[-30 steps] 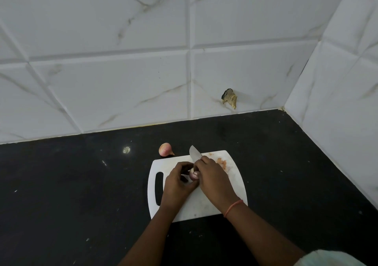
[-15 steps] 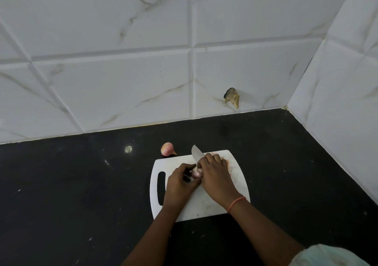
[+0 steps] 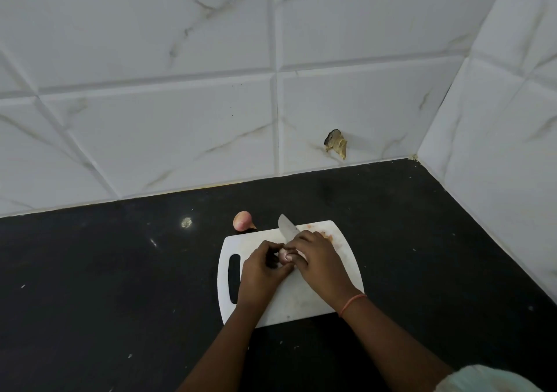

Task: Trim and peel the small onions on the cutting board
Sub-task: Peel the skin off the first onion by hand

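On the black surface (image 3: 120, 286) a spare onion (image 3: 242, 220) lies just beyond our white cutting board (image 3: 301, 304). Our left hand (image 3: 259, 271) pinches a small onion (image 3: 284, 255) over the board; our right hand (image 3: 319, 263) curls its fingers round the knife (image 3: 286, 227).

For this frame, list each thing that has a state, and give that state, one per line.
left hand: grips the small onion over the board.
right hand: holds the knife, thumb on the onion.
small onion: held between both hands, partly hidden.
knife: blade points away, above the board.
second onion: unpeeled, lying on the black counter, off the board.
cutting board: flat, peel scraps at far edge.
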A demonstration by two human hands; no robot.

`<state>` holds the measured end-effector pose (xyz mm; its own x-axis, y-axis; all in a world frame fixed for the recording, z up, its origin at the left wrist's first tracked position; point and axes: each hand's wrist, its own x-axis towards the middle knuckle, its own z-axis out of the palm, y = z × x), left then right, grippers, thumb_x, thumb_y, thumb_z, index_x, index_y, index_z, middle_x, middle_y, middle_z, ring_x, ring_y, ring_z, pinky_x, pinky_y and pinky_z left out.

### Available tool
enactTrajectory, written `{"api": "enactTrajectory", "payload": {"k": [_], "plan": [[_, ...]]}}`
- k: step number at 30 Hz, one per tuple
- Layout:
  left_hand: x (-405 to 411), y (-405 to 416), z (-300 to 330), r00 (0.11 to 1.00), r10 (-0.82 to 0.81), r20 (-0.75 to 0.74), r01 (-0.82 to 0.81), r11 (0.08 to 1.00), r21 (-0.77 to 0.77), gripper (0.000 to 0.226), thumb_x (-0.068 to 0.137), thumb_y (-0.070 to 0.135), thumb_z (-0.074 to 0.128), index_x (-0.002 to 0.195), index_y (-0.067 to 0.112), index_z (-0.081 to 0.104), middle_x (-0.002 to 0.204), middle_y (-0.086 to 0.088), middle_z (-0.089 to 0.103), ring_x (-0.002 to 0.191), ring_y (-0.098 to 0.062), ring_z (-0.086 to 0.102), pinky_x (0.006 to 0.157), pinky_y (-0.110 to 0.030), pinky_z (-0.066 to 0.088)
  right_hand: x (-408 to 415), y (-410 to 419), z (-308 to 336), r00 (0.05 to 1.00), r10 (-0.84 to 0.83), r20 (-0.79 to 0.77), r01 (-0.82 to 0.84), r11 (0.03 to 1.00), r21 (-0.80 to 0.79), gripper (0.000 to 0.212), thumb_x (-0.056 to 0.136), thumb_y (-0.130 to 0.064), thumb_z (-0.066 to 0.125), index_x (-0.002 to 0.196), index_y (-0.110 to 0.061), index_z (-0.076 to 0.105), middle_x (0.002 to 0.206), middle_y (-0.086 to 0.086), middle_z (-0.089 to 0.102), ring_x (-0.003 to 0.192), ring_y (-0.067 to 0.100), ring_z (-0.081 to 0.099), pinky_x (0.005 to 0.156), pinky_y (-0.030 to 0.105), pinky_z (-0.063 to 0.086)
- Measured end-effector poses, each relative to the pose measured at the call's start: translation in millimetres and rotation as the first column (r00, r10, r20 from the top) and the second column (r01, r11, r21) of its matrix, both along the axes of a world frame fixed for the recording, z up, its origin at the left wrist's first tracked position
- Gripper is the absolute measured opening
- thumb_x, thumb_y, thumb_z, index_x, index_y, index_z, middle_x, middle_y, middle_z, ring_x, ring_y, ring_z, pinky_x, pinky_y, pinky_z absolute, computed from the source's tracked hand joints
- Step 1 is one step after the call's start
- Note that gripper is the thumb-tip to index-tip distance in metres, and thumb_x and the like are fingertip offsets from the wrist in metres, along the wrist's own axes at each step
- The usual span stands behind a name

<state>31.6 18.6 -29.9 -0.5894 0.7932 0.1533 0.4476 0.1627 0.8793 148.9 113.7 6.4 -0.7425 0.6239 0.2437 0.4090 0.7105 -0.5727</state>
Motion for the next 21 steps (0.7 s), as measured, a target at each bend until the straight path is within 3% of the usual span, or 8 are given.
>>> {"api": "enactTrajectory", "payload": {"k": [5,9,12,15,18,21], "plan": [[0.1,0.2,0.2,1.0,-0.005,-0.002,0.005,1.0,0.004,0.033,0.074,0.026,0.087,0.1,0.027,0.066,0.089,0.014,0.07,0.079,-0.006,0.066,0.073,-0.025,0.055,-1.4,3.0,2.7,0.998,-0.042,-0.043,0.043,0.999,0.02,0.01,0.083,-0.013,0.067,0.083,-0.022,0.069,0.091,-0.011,0.064,0.09,0.01,0.054,0.082,0.026,0.04],[0.7,-0.4,0.9,1.0,0.0,0.01,0.0,1.0,-0.009,0.031,0.075,0.035,0.085,0.098,0.028,0.066,0.086,0.016,0.069,0.077,-0.005,0.065,0.071,-0.026,0.054,-0.1,2.5,2.0,0.999,-0.031,-0.035,0.034,0.997,0.068,0.014,0.083,-0.009,0.064,0.083,-0.023,0.063,0.089,-0.009,0.058,0.086,0.012,0.053,0.075,0.029,0.042],[0.7,-1.5,0.6,1.0,-0.001,0.009,0.001,1.0,-0.004,0.034,0.074,0.047,0.08,0.099,0.029,0.065,0.088,0.017,0.07,0.079,-0.005,0.066,0.072,-0.03,0.055,2.6,0.0,-1.7,0.997,-0.058,-0.057,0.061,0.997,0.045,0.017,0.085,-0.007,0.061,0.085,-0.024,0.06,0.087,-0.01,0.06,0.083,0.009,0.051,0.078,0.027,0.039],[1.4,-2.1,2.8,1.0,0.014,0.02,-0.014,1.0,-0.01,0.032,0.075,0.042,0.083,0.097,0.029,0.065,0.087,0.018,0.07,0.08,-0.003,0.067,0.072,-0.027,0.054,4.5,-0.6,-3.6,0.984,-0.134,-0.121,0.127,0.99,-0.063,0.015,0.086,-0.007,0.063,0.083,-0.022,0.062,0.079,-0.01,0.063,0.077,0.0,0.048,0.078,0.017,0.033],[2.7,-3.1,5.9,0.998,0.016,0.062,-0.016,1.0,0.003,0.032,0.075,0.032,0.087,0.096,0.027,0.063,0.086,0.019,0.071,0.079,-0.001,0.068,0.071,-0.021,0.053,5.6,0.5,-4.3,0.958,-0.233,-0.168,0.187,0.95,-0.252,0.011,0.089,-0.01,0.063,0.084,-0.02,0.062,0.079,-0.011,0.064,0.08,0.002,0.056,0.082,0.023,0.042],[4.8,-3.4,8.1,0.997,0.013,0.08,-0.014,1.0,0.012,0.031,0.075,0.029,0.086,0.094,0.027,0.062,0.085,0.021,0.07,0.077,-0.002,0.068,0.07,-0.023,0.055,5.5,-3.3,-3.5,0.949,-0.251,-0.19,0.182,0.93,-0.319,0.006,0.09,-0.021,0.065,0.085,-0.022,0.062,0.081,-0.011,0.065,0.084,0.003,0.059,0.084,0.024,0.045]]}}
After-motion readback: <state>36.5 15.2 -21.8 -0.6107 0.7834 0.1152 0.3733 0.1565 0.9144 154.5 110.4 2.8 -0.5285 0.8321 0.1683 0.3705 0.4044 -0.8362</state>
